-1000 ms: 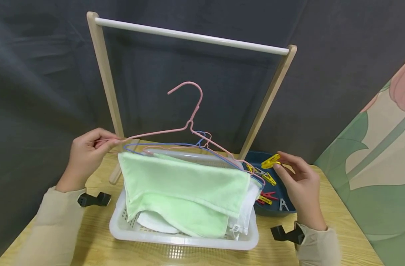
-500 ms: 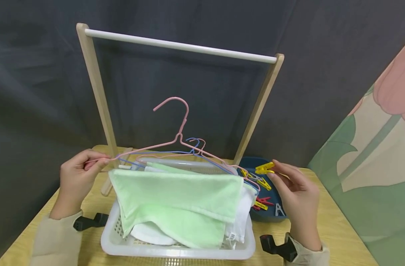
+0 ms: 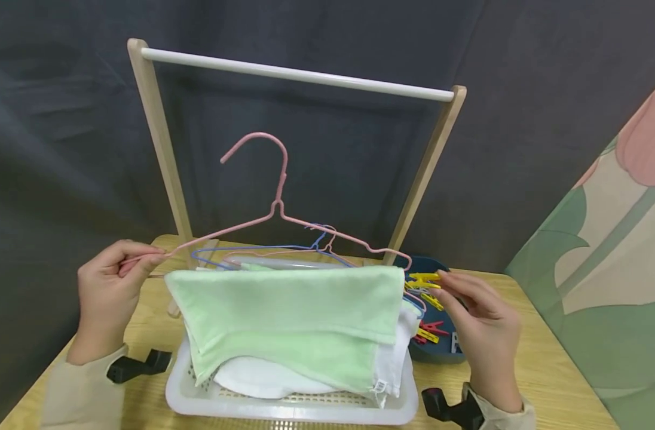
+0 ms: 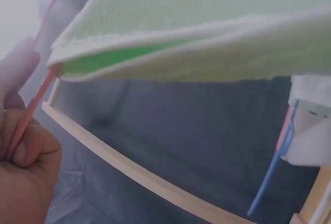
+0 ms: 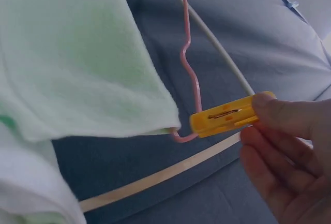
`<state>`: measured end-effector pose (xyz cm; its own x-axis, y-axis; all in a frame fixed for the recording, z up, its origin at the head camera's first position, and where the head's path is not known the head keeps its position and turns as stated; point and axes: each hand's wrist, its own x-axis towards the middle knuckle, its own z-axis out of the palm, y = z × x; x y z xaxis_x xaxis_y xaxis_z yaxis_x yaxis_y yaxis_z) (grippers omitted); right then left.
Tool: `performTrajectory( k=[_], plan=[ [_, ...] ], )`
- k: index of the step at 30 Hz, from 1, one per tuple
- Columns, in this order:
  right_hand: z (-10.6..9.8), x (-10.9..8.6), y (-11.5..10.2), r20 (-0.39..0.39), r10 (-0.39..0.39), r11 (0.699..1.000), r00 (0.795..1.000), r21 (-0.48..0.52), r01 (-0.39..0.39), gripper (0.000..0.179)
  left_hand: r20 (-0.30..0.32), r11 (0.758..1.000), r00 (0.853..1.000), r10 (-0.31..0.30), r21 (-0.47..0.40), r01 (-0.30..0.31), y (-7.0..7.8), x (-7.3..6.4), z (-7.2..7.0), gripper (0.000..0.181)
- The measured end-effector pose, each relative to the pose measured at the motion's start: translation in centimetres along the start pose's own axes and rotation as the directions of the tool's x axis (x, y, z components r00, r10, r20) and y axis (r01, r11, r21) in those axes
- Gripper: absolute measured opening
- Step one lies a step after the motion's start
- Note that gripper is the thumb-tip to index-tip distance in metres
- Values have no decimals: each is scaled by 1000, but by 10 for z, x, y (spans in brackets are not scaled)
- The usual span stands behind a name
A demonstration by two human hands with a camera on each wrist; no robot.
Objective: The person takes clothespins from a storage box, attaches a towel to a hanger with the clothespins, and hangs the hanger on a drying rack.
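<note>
A light green towel (image 3: 306, 298) is draped over the bottom bar of a pink clothes hanger (image 3: 236, 227), its hook pointing up. My left hand (image 3: 109, 292) grips the hanger's left end; in the left wrist view the fingers (image 4: 31, 146) curl round the pink wire. My right hand (image 3: 483, 316) pinches a yellow clothespin (image 5: 225, 116) between thumb and fingers. In the right wrist view the clothespin's front end overlaps the hanger's right bend, close beside the towel's corner. Whether it touches the wire, I cannot tell.
Below the towel stands a white basket (image 3: 290, 412) with white cloth (image 3: 268, 376) inside. Behind are a blue hanger (image 3: 241, 246) and another pink one. A dark blue bin (image 3: 440, 357) holds several clothespins at right. A wooden rack with a white rod (image 3: 300, 74) stands at the back.
The pink hanger and towel have shifted left and turned, with the left hand lower and further left. The clothespin in my right hand has come close to the hanger's right end.
</note>
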<state>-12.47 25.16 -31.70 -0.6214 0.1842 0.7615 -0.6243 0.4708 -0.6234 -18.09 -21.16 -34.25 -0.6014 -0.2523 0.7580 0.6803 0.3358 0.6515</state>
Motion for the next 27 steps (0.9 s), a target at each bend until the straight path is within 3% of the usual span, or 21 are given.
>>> performTrajectory(
  k=[2, 5, 7, 12, 19, 27],
  plan=[
    [0, 0, 1, -28, -31, 989, 999, 142, 35, 27, -6, 1000, 1000, -18, 10, 18, 4, 1, -1, 10],
    [1, 1, 4, -54, -89, 944, 995, 313, 102, 21, -5, 1000, 1000, -14, 1, 14, 10, 2, -4, 10],
    [3, 2, 6, -54, -118, 923, 992, 362, 130, 19, -1, 1000, 1000, 3, 1, -3, 13, 2, -6, 10],
    [3, 4, 9, -46, -155, 913, 987, 375, 160, 15, 8, 997, 1000, 19, -74, -18, 17, 4, -6, 12],
    [1, 5, 12, -32, -197, 937, 980, 290, 197, 13, 33, 972, 999, 21, -236, -12, 14, 5, -3, 11],
    [7, 7, 16, 2, -205, 962, 979, 182, 201, 17, 34, 961, 995, 96, -265, -83, 13, 10, -4, 11]
  ],
)
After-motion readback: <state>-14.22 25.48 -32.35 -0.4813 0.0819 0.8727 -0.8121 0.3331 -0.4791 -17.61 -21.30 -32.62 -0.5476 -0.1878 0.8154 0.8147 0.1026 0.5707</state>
